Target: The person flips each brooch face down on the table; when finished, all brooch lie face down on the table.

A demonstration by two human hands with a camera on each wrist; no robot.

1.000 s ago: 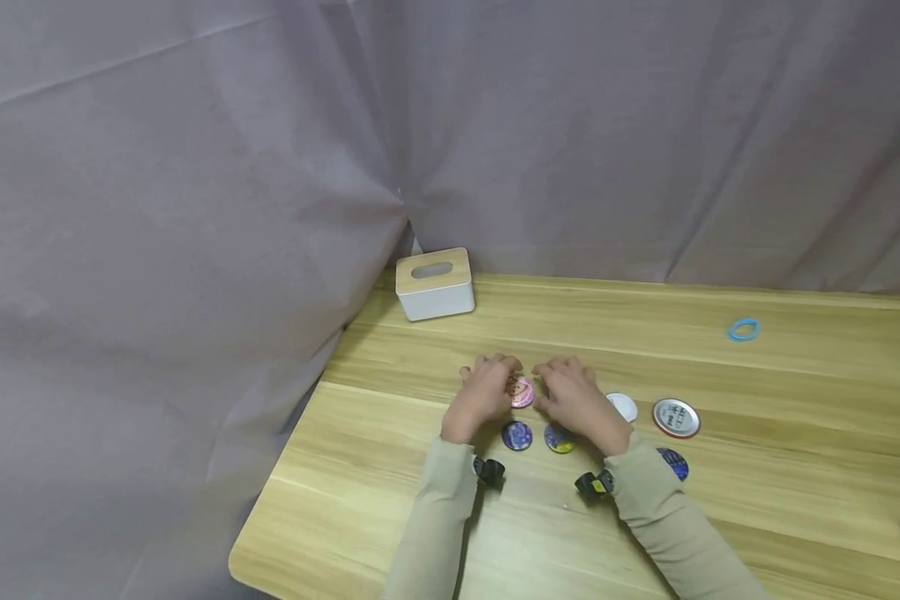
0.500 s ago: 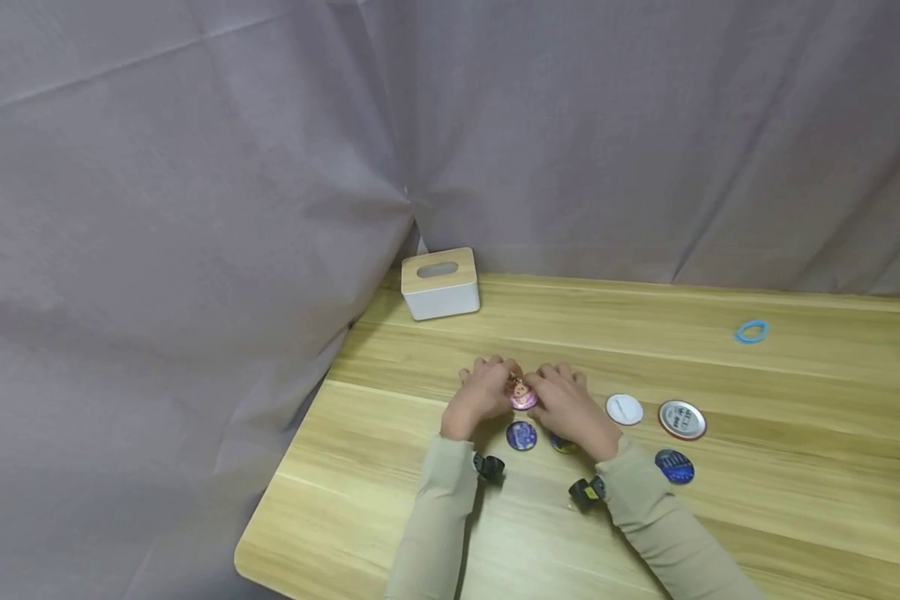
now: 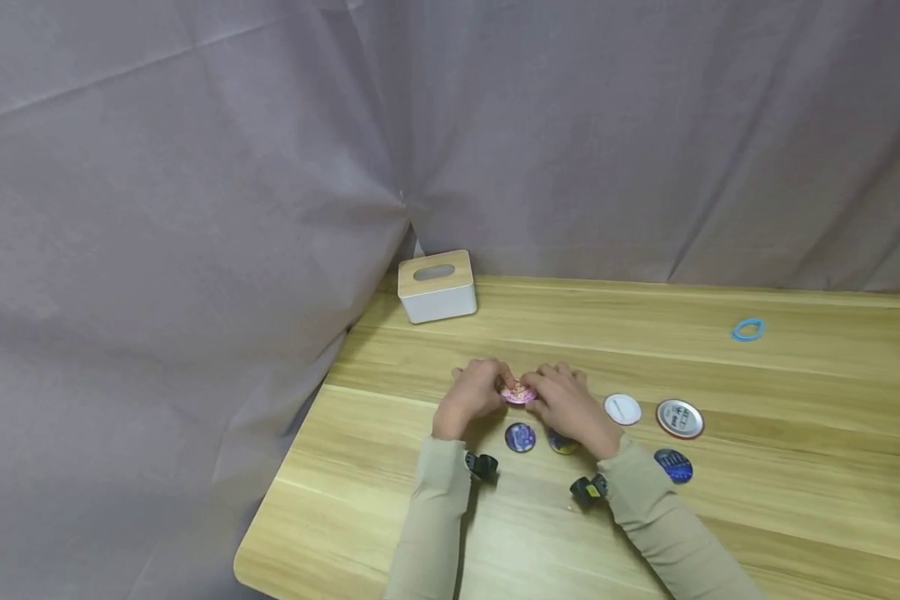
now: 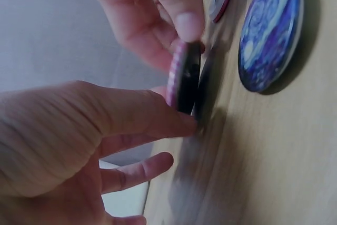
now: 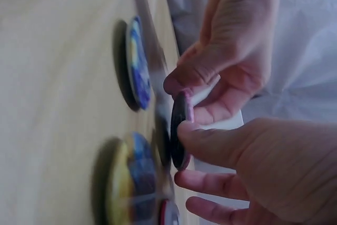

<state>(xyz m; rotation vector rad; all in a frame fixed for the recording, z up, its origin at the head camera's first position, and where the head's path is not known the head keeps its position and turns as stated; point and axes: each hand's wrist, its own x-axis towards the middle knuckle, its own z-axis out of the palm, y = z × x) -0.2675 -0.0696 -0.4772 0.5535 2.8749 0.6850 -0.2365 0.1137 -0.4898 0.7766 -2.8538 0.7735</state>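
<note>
Both hands pinch one round pink badge (image 3: 520,394) between them, at its opposite edges. My left hand (image 3: 472,395) grips its left edge with thumb and fingers; my right hand (image 3: 570,405) grips the right edge. The left wrist view shows the badge (image 4: 184,77) tilted on edge just above the table, its dark back towards the camera. In the right wrist view the right thumb lies on the dark back of the badge (image 5: 180,130). A blue swirl-patterned badge (image 3: 521,437) and a blue and yellow badge (image 3: 562,442), partly under the right hand, lie nearer the body.
Right of the hands lie a white-backed badge (image 3: 622,409), a larger silver-backed one (image 3: 679,418) and a dark blue one (image 3: 673,466). A tissue box (image 3: 437,287) stands at the back left, and a blue band (image 3: 747,330) lies at the back right.
My right hand has moved left and taken hold of the pink badge's right edge. The badge has been lifted and tilted between both hands.
</note>
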